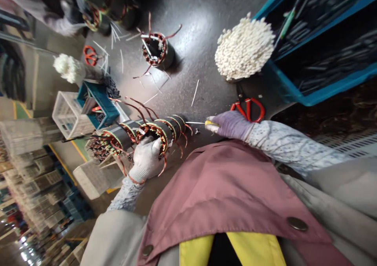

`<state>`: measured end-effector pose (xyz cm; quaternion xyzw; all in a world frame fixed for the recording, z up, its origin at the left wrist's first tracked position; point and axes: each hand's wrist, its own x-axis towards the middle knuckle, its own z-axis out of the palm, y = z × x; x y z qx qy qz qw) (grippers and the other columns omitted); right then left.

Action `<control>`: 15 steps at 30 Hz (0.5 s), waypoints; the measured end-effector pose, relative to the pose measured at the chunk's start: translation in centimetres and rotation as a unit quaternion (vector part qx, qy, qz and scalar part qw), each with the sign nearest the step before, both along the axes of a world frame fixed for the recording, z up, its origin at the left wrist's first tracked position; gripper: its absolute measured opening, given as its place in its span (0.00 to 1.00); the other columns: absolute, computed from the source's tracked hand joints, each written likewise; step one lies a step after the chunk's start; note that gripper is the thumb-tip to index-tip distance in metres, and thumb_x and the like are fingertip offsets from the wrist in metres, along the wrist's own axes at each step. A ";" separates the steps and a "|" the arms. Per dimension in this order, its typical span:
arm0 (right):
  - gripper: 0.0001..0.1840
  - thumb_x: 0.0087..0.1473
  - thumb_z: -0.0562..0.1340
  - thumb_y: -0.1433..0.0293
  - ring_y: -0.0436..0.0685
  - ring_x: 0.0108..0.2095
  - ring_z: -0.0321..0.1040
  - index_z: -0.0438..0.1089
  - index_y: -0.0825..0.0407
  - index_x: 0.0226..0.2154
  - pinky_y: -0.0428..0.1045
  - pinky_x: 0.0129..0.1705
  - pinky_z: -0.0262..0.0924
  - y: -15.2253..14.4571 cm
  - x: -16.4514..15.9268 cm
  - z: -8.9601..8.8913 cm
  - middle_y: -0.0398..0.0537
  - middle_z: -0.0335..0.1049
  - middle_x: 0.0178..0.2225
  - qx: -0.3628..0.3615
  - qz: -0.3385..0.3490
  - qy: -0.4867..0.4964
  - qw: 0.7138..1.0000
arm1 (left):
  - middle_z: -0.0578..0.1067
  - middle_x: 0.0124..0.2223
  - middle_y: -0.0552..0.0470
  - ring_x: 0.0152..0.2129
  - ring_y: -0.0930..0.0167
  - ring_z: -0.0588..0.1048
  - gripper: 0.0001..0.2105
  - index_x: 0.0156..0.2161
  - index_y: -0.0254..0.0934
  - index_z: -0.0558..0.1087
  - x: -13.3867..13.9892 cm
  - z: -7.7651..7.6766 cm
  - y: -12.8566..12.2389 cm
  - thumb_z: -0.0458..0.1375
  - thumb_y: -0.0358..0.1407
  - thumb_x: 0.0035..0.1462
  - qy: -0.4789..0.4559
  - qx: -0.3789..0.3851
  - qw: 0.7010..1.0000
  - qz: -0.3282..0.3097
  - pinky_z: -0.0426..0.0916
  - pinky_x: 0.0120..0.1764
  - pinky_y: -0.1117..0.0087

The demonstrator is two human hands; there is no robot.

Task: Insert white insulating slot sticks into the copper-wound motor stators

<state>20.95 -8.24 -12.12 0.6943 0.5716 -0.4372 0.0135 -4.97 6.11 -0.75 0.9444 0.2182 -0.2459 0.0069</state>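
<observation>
My left hand point(145, 158), in a white knit glove, is closed on the near rim of a motor stator point(173, 126), with its fingertips hidden inside the bore. The stator lies on its side, copper windings and reddish-brown leads showing at its ends. Another stator point(119, 136) lies beside it to the left. In a purple glove with pale and yellow fingertips, my right hand point(232, 124) pinches a thin white strip point(194, 122) that reaches to the stator's right end. Red-handled scissors point(249, 108) lie just behind my right hand.
A stator point(159, 52) stands upright farther back on the dark table point(188, 66). White strips lie scattered around it. A bundle of white sticks point(245, 48) stands beside blue bins point(312, 97) at right. More red-handled scissors point(90, 55) and baskets point(70, 115) are at left. A co-worker's sleeve point(60, 26) shows upper left.
</observation>
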 end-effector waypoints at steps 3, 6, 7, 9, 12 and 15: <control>0.29 0.66 0.47 0.52 0.65 0.46 0.74 0.70 0.50 0.55 0.52 0.39 0.60 1.0 -1.0 -0.7 0.55 0.77 0.46 0.023 0.031 0.023 0.999 | 0.80 0.31 0.45 0.36 0.58 0.78 0.14 0.41 0.36 0.75 -0.1 -0.1 0.4 0.60 0.38 0.49 -0.001 0.000 1.000 -0.010 0.71 0.40 0.61; 0.27 0.66 0.47 0.54 0.64 0.44 0.74 0.71 0.50 0.54 0.51 0.37 0.58 2.3 -1.7 -0.7 0.56 0.77 0.45 0.027 0.048 0.037 0.998 | 0.79 0.29 0.46 0.33 0.59 0.78 0.12 0.40 0.37 0.75 -0.2 0.0 0.5 0.59 0.40 0.51 -0.019 0.004 0.999 -0.035 0.72 0.39 0.62; 0.27 0.66 0.48 0.54 0.64 0.44 0.74 0.71 0.51 0.54 0.50 0.37 0.57 2.6 -1.8 -0.7 0.57 0.77 0.44 0.026 0.053 0.037 0.998 | 0.79 0.28 0.47 0.32 0.60 0.78 0.12 0.39 0.37 0.75 -0.2 0.0 0.5 0.59 0.40 0.52 -0.028 0.007 0.999 -0.046 0.71 0.38 0.62; 0.26 0.66 0.48 0.55 0.64 0.43 0.75 0.71 0.52 0.53 0.50 0.36 0.56 2.9 -1.7 -0.8 0.57 0.78 0.43 0.031 0.065 0.032 0.997 | 0.79 0.27 0.47 0.31 0.61 0.78 0.11 0.39 0.36 0.76 -0.3 0.0 0.5 0.59 0.39 0.52 -0.044 0.010 0.997 -0.062 0.71 0.38 0.63; 0.27 0.66 0.48 0.55 0.64 0.41 0.75 0.72 0.53 0.51 0.50 0.35 0.55 3.2 -0.9 -1.2 0.59 0.78 0.40 0.049 0.096 0.020 0.994 | 0.79 0.28 0.47 0.33 0.61 0.78 0.12 0.40 0.36 0.76 -0.5 -0.2 0.6 0.60 0.38 0.51 -0.047 0.001 0.997 -0.054 0.71 0.38 0.64; 0.27 0.66 0.48 0.55 0.63 0.39 0.75 0.72 0.55 0.51 0.50 0.35 0.55 4.3 -0.6 -1.4 0.61 0.78 0.38 0.068 0.142 0.018 0.987 | 0.80 0.30 0.46 0.35 0.59 0.79 0.14 0.42 0.37 0.75 -0.9 -0.3 0.8 0.60 0.38 0.50 -0.021 -0.019 0.999 -0.034 0.72 0.40 0.62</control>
